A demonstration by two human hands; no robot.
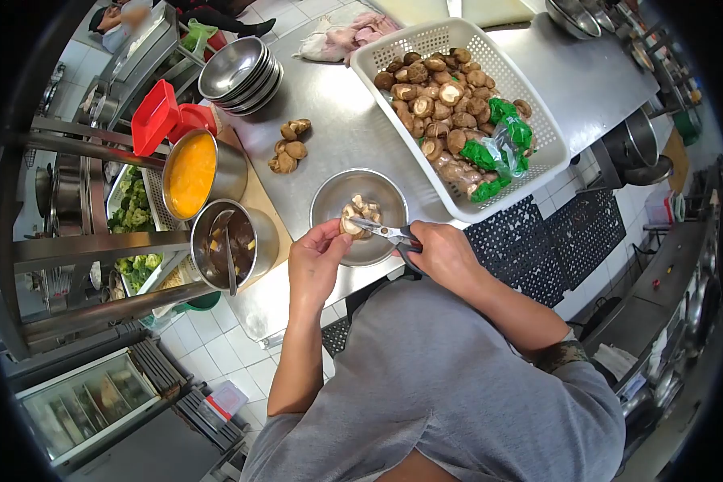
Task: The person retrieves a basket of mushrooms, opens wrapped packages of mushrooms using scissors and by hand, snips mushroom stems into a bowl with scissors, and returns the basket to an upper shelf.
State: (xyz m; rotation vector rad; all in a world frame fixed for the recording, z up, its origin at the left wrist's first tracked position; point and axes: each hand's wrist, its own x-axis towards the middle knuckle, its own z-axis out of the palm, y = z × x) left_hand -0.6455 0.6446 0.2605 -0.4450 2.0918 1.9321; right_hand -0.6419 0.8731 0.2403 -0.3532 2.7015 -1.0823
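Over a steel bowl (321, 197) near the table's front edge, my left hand (317, 255) pinches a mushroom (350, 222), its pale underside showing. My right hand (444, 255) grips scissors (387, 230) by their dark handles, and the blades reach to the mushroom's stem. Cut mushroom stems (368, 207) lie inside the bowl. Beyond it, several brown mushrooms (290, 149) rest in a small group on the steel table (329, 104). To the right, a white perforated basket (548, 128) holds many whole mushrooms (438, 100) and a clear bag with green parts (498, 153).
Stacked steel bowls (239, 76) stand at the back left. A pot of orange liquid (191, 177) and a pot of dark liquid with a ladle (231, 249) line the left edge. Pale raw meat (353, 36) lies at the back. A person (124, 20) is far left.
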